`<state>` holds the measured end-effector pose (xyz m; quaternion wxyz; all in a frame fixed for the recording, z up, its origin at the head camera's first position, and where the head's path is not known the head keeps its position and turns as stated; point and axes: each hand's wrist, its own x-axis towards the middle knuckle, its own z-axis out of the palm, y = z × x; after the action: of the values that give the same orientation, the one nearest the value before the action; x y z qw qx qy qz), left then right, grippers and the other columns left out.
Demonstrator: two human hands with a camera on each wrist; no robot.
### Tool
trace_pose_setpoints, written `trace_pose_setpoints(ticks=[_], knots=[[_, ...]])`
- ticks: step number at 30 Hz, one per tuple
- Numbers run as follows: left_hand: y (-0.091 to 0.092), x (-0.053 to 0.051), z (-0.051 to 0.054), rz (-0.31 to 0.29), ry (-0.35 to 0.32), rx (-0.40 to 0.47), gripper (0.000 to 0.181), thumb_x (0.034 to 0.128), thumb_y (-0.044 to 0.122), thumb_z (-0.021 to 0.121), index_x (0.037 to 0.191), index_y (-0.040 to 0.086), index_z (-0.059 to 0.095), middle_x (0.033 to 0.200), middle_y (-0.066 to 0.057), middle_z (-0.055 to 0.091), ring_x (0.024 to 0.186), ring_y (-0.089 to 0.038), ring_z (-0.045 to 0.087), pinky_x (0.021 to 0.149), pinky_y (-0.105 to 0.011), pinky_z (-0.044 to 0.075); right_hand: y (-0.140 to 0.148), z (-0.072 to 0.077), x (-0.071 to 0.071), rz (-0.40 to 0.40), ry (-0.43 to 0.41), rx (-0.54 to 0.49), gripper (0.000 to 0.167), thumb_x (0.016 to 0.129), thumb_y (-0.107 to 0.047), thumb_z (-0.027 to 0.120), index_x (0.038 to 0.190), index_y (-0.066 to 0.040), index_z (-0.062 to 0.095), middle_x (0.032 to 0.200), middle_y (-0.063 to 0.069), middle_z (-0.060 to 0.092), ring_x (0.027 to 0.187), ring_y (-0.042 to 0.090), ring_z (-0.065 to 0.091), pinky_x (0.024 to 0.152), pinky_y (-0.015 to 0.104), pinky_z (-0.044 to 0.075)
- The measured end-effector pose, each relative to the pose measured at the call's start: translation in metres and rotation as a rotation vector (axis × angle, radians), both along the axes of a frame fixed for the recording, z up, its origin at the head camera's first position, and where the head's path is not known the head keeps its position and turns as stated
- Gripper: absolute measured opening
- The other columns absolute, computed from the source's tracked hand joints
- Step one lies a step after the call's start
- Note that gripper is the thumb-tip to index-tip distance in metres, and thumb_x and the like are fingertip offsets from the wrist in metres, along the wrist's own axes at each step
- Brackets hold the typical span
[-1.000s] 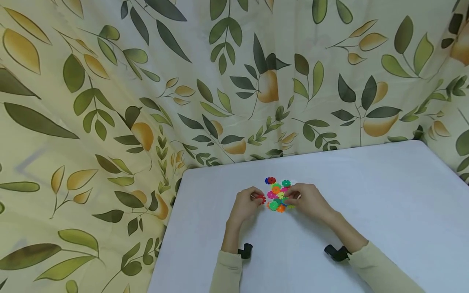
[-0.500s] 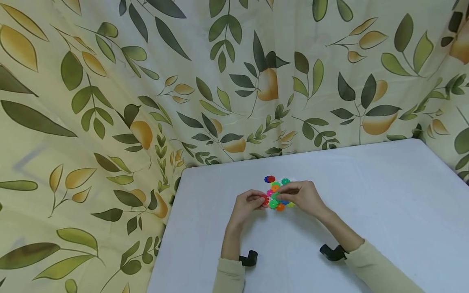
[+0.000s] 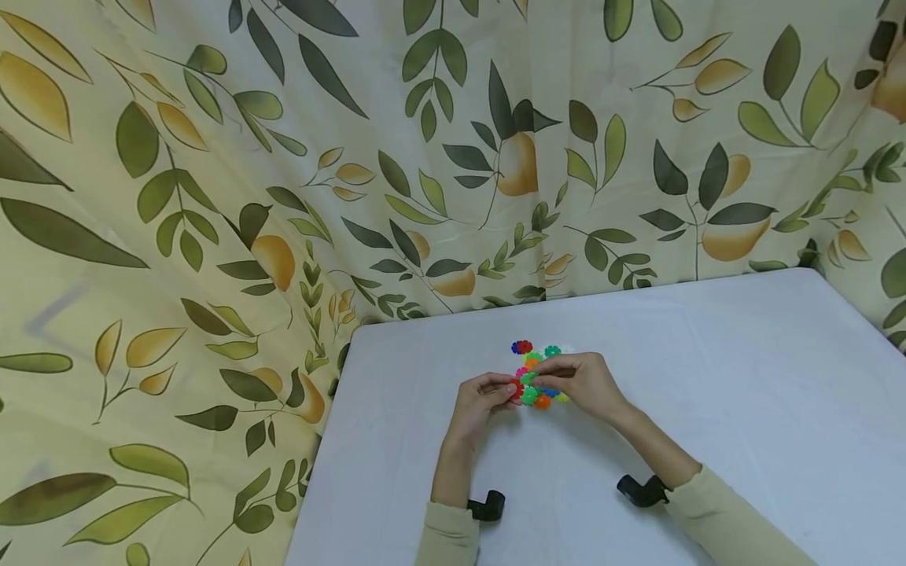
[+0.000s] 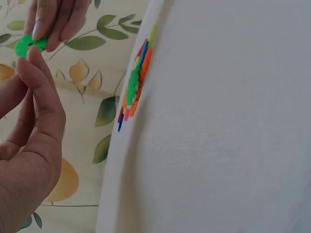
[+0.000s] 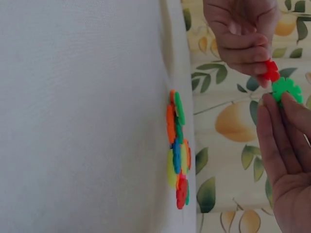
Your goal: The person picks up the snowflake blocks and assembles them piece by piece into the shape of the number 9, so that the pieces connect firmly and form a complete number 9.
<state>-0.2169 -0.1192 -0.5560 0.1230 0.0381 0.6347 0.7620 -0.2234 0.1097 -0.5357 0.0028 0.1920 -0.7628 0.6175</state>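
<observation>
My left hand [image 3: 476, 407] pinches a red flower-shaped plastic disc [image 5: 271, 71] between thumb and fingers. In my right hand [image 3: 586, 384], fingertips and thumb grip a green notched disc [image 5: 285, 88] of the same kind. The two discs meet edge to edge above the table; whether their slots interlock I cannot tell. In the left wrist view the green disc [image 4: 30, 45] shows between both hands' fingertips, and the red one is hidden. Beneath and just behind the hands lies a loose pile of coloured discs [image 3: 543, 402], partly covered by the right hand.
A white-covered table [image 3: 708, 377] spreads around the hands. At the pile's far edge sit a dark red disc [image 3: 524, 347] and a green disc [image 3: 552, 351]. Behind and to the left hangs a leaf-patterned curtain [image 3: 396, 94]. Black wrist cameras [image 3: 488, 505] stick out from both wrists.
My right hand has moved left from the pile, bringing the green disc to the red one. My left hand has shifted slightly right and nearer, still holding the red disc.
</observation>
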Motion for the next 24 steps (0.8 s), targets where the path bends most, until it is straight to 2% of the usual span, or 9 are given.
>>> trace_pose_setpoints(ticks=[3,8,12,20,24], knots=[[0.0019,0.0009,-0.0031,-0.009,-0.003,0.019,0.015,0.0981,-0.001,0.068,0.111,-0.007,0.073,0.097,-0.011,0.077,0.074,-0.016,0.073,0.076,-0.029,0.062,0.0015,-0.0023,-0.0015,0.014,-0.016,-0.001,0.016,0.087,0.000,0.081,0.101,-0.008,0.082,0.100,0.019,0.078,0.089,0.033,0.077,0.077,0.028,0.061],[0.0036,0.0018,-0.0069,-0.013,-0.018,0.059,0.017,0.0973,-0.002,0.069,0.112,-0.010,0.072,0.093,-0.007,0.076,0.072,-0.014,0.073,0.072,-0.024,0.061,0.0009,-0.0065,-0.0016,0.034,-0.031,-0.009,0.015,0.086,-0.007,0.084,0.101,-0.009,0.082,0.097,0.009,0.079,0.087,0.021,0.078,0.078,0.038,0.063],[0.0050,0.0043,-0.0056,0.004,-0.015,0.070,0.017,0.0961,-0.001,0.071,0.111,-0.010,0.071,0.092,-0.007,0.076,0.069,-0.013,0.072,0.070,-0.022,0.060,-0.0010,-0.0090,-0.0013,0.045,-0.037,-0.015,0.014,0.085,-0.007,0.085,0.099,-0.010,0.083,0.096,0.008,0.079,0.086,0.022,0.078,0.078,0.045,0.062],[0.0053,0.0059,-0.0051,0.025,-0.025,0.076,0.014,0.0966,-0.002,0.070,0.109,-0.009,0.071,0.093,-0.007,0.074,0.070,-0.014,0.070,0.071,-0.023,0.059,-0.0050,-0.0092,-0.0014,0.033,-0.010,0.007,0.013,0.084,-0.006,0.086,0.097,-0.010,0.084,0.092,0.008,0.079,0.085,0.026,0.077,0.073,0.041,0.063],[0.0027,0.0047,-0.0061,0.012,-0.009,0.077,0.016,0.1002,-0.001,0.064,0.115,-0.007,0.067,0.099,-0.008,0.071,0.077,-0.014,0.068,0.075,-0.023,0.058,-0.0052,-0.0072,-0.0035,0.026,-0.014,0.016,0.019,0.084,-0.005,0.085,0.103,-0.008,0.084,0.097,0.008,0.080,0.089,0.025,0.077,0.074,0.037,0.063]])
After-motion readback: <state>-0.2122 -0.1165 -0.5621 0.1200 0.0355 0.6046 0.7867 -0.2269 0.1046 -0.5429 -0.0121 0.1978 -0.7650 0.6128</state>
